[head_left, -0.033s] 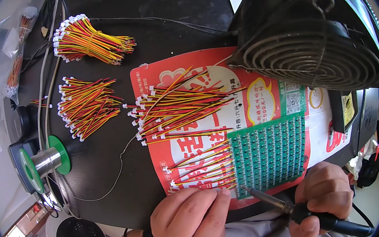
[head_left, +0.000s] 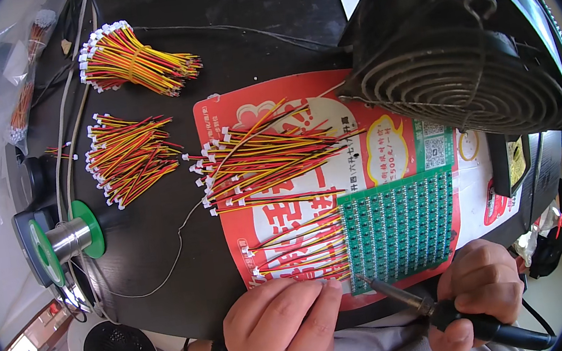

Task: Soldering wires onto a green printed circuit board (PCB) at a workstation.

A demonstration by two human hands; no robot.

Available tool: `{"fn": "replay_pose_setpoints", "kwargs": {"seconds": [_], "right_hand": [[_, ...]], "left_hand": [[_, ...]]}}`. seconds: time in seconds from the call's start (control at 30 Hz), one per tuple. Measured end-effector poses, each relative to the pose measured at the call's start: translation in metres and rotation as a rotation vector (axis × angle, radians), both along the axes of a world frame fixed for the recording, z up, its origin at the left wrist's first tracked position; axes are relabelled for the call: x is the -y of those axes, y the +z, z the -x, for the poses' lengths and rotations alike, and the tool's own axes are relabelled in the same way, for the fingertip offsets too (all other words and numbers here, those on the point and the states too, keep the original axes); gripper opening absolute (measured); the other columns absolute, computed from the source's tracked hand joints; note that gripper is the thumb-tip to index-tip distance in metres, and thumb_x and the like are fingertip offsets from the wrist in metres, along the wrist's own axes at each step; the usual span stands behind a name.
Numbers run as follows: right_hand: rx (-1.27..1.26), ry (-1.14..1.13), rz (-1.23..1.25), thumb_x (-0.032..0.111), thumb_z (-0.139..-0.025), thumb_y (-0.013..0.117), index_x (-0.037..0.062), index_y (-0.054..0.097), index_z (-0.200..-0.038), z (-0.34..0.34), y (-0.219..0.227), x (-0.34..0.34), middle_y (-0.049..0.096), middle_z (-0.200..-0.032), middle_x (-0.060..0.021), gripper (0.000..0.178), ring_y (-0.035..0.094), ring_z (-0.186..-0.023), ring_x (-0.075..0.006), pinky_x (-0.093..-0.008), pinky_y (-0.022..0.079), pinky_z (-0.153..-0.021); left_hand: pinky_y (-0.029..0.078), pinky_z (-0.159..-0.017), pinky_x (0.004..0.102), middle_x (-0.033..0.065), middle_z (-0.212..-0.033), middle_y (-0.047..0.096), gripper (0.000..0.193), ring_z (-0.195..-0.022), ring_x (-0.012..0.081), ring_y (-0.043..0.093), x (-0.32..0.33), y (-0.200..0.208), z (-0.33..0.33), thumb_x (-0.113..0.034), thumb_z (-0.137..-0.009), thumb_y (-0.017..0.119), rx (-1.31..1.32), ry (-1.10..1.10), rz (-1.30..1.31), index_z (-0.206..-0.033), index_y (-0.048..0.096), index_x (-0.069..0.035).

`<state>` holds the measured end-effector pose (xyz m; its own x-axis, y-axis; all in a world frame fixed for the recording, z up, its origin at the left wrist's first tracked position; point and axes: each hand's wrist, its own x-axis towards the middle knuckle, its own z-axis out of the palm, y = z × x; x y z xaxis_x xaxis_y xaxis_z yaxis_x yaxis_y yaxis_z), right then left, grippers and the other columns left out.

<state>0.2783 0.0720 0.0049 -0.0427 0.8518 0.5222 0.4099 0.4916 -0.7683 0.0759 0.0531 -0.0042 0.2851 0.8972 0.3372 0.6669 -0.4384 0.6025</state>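
Observation:
My right hand [head_left: 481,291] grips a soldering iron [head_left: 478,325] by its black handle. Its metal tip points left and reaches the lower left corner of a green circuit board panel [head_left: 400,227]. Beside that corner, my left hand [head_left: 285,326] is closed in a pinch; whatever lies between thumb and finger is hidden. Red, yellow and black wire leads [head_left: 296,240] with white connectors run from the panel's left edge, some passing just above my left fingertips. Farther up, a loose pile of the same leads [head_left: 272,159] lies on a red and white printed sheet [head_left: 218,116].
A black fan [head_left: 466,82] with a round grille stands at the right, over the sheet's far corner. On the left are a solder wire spool [head_left: 68,242], another lead pile [head_left: 130,155] and a banded bundle [head_left: 137,60]. A yellow sponge [head_left: 517,164] sits in a black holder.

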Motion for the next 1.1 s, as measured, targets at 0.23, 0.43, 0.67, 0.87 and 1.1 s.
{"fn": "replay_pose_setpoints", "kwargs": {"seconds": [0.23,0.43,0.67,0.87,1.1], "right_hand": [[-0.022,0.035,0.056,0.039,-0.082,0.069,0.009,0.048,-0.075,0.008,-0.005,-0.001,0.042,-0.052,0.0023,0.037,0.041,-0.04,-0.0093,-0.0232,0.029,-0.038],[0.022,0.041,0.038,0.04,-0.082,0.068,0.009,0.048,-0.076,-0.002,0.004,-0.002,0.043,-0.053,0.0023,0.037,0.042,-0.04,-0.0093,-0.0228,0.031,-0.037],[0.047,0.092,0.073,0.038,-0.081,0.07,0.0089,0.049,-0.076,0.0,0.005,-0.004,0.044,-0.053,0.0021,0.036,0.045,-0.04,-0.0096,-0.022,0.032,-0.037],[0.051,0.1,0.086,0.038,-0.081,0.07,0.0088,0.049,-0.077,-0.001,0.006,-0.005,0.045,-0.053,0.0022,0.036,0.046,-0.042,-0.0102,-0.0224,0.035,-0.038],[0.057,0.108,0.097,0.037,-0.082,0.07,0.0088,0.049,-0.077,-0.001,0.006,-0.005,0.044,-0.053,0.0021,0.036,0.046,-0.042,-0.0104,-0.0225,0.034,-0.038]], "left_hand": [[0.051,-0.057,0.0305,0.0081,-0.079,0.063,0.034,-0.062,0.0216,0.059,0.002,0.007,0.002,0.007,-0.054,0.067,-0.071,0.035,0.016,-0.087,0.071,-0.002],[0.049,-0.055,0.0296,0.0059,-0.08,0.061,0.031,-0.062,0.0211,0.058,0.0,0.014,-0.011,0.007,-0.055,0.073,-0.07,0.069,0.007,-0.084,0.072,-0.005],[0.047,-0.055,0.0287,0.0061,-0.079,0.061,0.029,-0.061,0.0206,0.057,0.0,0.009,-0.008,0.007,-0.057,0.073,-0.084,0.086,0.016,-0.083,0.072,-0.004],[0.048,-0.056,0.0292,0.0058,-0.079,0.061,0.031,-0.061,0.0205,0.057,-0.001,0.011,-0.008,0.007,-0.056,0.072,-0.082,0.078,0.038,-0.085,0.072,-0.004],[0.048,-0.057,0.0295,0.0057,-0.079,0.061,0.033,-0.061,0.0206,0.057,-0.001,0.011,-0.006,0.007,-0.055,0.072,-0.084,0.071,0.037,-0.087,0.073,-0.004]]}}
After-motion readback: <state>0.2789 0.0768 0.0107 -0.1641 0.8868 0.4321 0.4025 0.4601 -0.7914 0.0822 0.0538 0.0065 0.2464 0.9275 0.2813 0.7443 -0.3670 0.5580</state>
